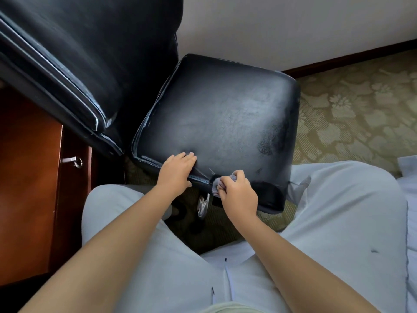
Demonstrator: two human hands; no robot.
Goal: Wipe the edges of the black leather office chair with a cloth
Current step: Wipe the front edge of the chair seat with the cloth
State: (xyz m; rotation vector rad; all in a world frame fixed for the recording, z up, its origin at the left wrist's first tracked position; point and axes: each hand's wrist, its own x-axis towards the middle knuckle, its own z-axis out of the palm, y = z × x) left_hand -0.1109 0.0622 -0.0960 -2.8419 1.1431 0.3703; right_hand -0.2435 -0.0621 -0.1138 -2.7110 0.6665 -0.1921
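The seat (221, 118) top is left open; leftward passage is blocked by the backrest (74, 53) and wooden cabinet (29, 177), apparently close beside.

cloth (216, 185) mostly hidden in right hand (237, 192), chair back (74, 53) cropped

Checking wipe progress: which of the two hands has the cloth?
The right hand: its fingers are curled round the bunched grey cloth at the seat's near edge. The left hand holds nothing and lies flat on the black seat.
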